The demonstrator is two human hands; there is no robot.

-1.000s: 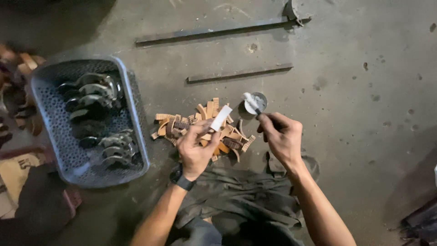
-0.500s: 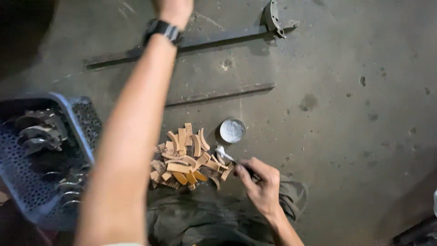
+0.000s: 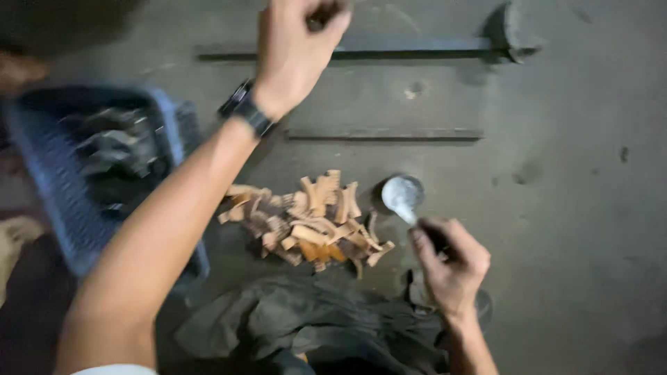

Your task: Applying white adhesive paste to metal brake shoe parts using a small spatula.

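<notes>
My left hand (image 3: 295,55), a black watch (image 3: 244,111) on its wrist, is stretched far forward near the long metal bar (image 3: 417,47). Its fingers are curled at the top edge of the view, with something dark between them that I cannot make out. My right hand (image 3: 450,267) grips the dark handle of a small brush (image 3: 417,219). The brush's white tip is at a small round tin (image 3: 403,191) of white paste. A pile of curved tan pieces (image 3: 309,222) lies on the floor between my arms, left of the tin.
A blue plastic basket (image 3: 66,215) holding dark metal parts stands at the left, blurred. A shorter flat bar (image 3: 385,133) lies on the concrete floor beyond the pile. A dark crumpled cloth (image 3: 313,323) covers my lap at the bottom.
A second ago my left hand held a white-coated strip over the pile; it then reached far forward toward the long bar. My right hand stays by the tin with the brush.
</notes>
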